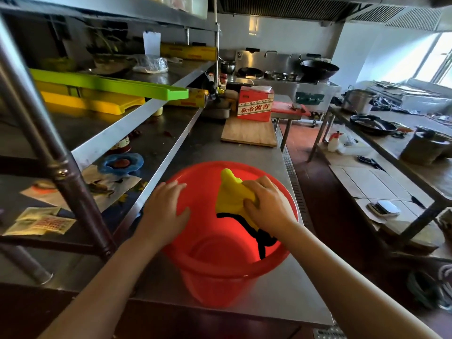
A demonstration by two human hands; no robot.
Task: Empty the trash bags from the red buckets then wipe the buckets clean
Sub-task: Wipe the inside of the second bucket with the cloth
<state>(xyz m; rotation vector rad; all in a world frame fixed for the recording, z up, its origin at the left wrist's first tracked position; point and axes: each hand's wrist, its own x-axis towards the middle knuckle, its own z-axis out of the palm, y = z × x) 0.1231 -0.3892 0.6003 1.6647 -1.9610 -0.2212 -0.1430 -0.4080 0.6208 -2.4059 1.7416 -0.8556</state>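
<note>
A red bucket (220, 272) stands on the steel counter (288, 297) right in front of me, with no bag inside. My left hand (166, 211) rests on the bucket's left rim, fingers spread over the edge. Inside the bucket, my right hand (266, 204) grips a yellow cloth with a black edge (232, 194) and presses it against the inner wall on the right side. The bucket's bottom looks bare.
A two-tier steel shelf (137, 123) with green and yellow boards (110, 86), packets and a blue dish (121, 163) runs along my left. A wooden board (247, 133) and a red carton (255, 104) sit farther along the counter. Woks and a stove stand at the back; cluttered tables fill the right.
</note>
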